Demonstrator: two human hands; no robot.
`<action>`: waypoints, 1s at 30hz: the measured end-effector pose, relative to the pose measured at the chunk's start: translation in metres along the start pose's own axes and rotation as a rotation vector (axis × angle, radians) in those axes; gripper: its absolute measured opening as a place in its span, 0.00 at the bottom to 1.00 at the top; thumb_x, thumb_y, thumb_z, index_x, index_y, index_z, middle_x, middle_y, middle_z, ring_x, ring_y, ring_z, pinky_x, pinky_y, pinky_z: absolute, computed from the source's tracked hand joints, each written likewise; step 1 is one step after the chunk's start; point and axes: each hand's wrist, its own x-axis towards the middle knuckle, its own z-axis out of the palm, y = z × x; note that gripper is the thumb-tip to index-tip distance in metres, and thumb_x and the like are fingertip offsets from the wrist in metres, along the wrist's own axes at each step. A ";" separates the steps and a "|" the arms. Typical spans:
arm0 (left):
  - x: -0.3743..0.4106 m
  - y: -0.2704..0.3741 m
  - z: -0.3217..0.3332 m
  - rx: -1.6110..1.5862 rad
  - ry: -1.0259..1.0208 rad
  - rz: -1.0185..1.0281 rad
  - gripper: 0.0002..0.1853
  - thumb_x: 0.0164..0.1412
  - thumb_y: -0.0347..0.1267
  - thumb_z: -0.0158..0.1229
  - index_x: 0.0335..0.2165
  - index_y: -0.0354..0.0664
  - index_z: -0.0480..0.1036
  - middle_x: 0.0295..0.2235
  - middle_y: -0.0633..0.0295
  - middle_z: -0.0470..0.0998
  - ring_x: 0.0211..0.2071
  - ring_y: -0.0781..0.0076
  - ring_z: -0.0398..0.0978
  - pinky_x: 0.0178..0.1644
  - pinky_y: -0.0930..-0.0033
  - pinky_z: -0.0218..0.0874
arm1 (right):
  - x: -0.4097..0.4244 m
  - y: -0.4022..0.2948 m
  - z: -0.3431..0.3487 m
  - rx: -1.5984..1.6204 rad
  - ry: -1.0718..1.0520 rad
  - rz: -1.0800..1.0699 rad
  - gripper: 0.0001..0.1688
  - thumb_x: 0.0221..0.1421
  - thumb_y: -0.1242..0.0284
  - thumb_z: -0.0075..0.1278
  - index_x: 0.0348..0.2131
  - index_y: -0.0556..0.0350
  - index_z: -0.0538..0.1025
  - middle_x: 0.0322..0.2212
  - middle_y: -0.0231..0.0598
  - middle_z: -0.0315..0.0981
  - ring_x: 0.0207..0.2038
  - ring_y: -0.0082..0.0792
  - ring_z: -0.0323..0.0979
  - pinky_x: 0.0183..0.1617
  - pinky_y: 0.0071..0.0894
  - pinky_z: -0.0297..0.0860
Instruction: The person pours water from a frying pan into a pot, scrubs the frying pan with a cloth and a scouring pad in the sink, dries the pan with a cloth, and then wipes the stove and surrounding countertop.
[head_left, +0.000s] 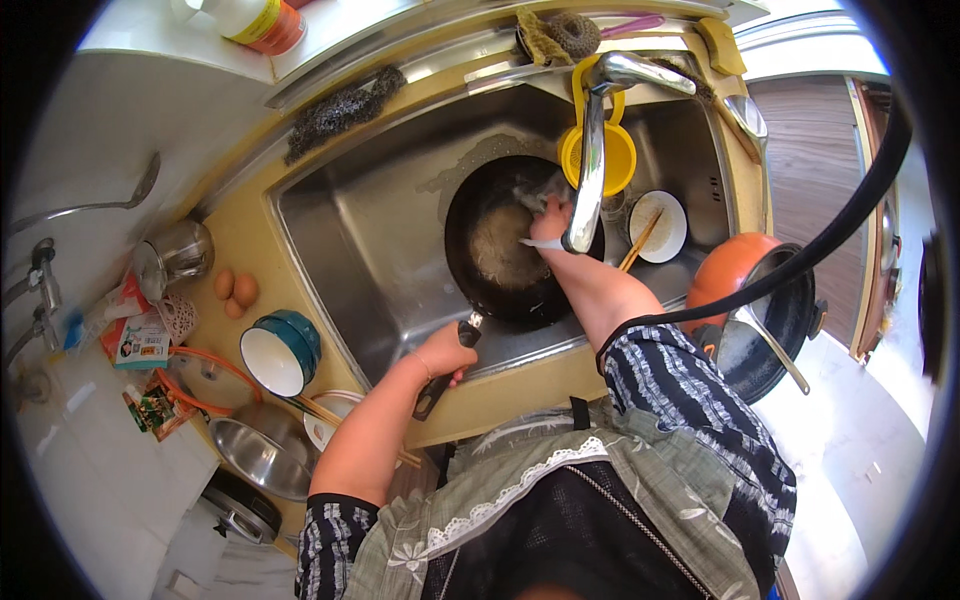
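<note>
A black wok (480, 292) sits tilted in the stainless steel sink (360, 225), with some cloudy water in its bottom. My left hand (448, 351) is closed around its dark handle (431, 394) at the sink's front edge. Inside the wok, my right hand (551, 220) presses a pale, crumpled scrubbing cloth (531, 196) against the far side of the wall. The cloth is blurred, so its exact kind is unclear. From the chrome faucet (592, 157) a short stream of water (541, 244) runs into the wok, beside my right wrist.
Right of the wok are a yellow strainer (619, 157) and a white bowl (671, 232) with chopsticks (641, 240). An orange pot (724, 270) and a dark pan (772, 360) stand at the right. Left are teal bowls (300, 341), eggs (245, 289) and a steel pan (259, 457).
</note>
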 end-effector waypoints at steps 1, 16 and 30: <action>0.003 -0.002 0.004 0.014 0.024 -0.020 0.13 0.45 0.23 0.52 0.32 0.35 0.59 0.14 0.60 0.66 0.11 0.73 0.65 0.13 0.69 0.59 | 0.003 -0.014 0.000 -0.261 0.052 -0.134 0.29 0.43 0.74 0.51 0.48 0.59 0.66 0.44 0.59 0.63 0.48 0.57 0.61 0.51 0.46 0.61; -0.004 -0.030 0.015 0.116 0.293 -0.009 0.20 0.45 0.25 0.54 0.39 0.33 0.60 0.17 0.56 0.70 0.11 0.70 0.68 0.13 0.67 0.60 | -0.003 -0.043 -0.102 -0.373 -0.543 -0.160 0.20 0.49 0.65 0.50 0.42 0.50 0.74 0.39 0.48 0.73 0.42 0.41 0.71 0.44 0.34 0.68; -0.006 -0.036 0.014 0.226 0.331 -0.040 0.18 0.46 0.26 0.53 0.37 0.31 0.61 0.19 0.53 0.72 0.13 0.69 0.71 0.15 0.66 0.62 | -0.140 -0.187 -0.068 -0.124 -1.349 0.537 0.14 0.53 0.65 0.48 0.39 0.51 0.69 0.32 0.29 0.64 0.32 0.25 0.63 0.29 0.22 0.66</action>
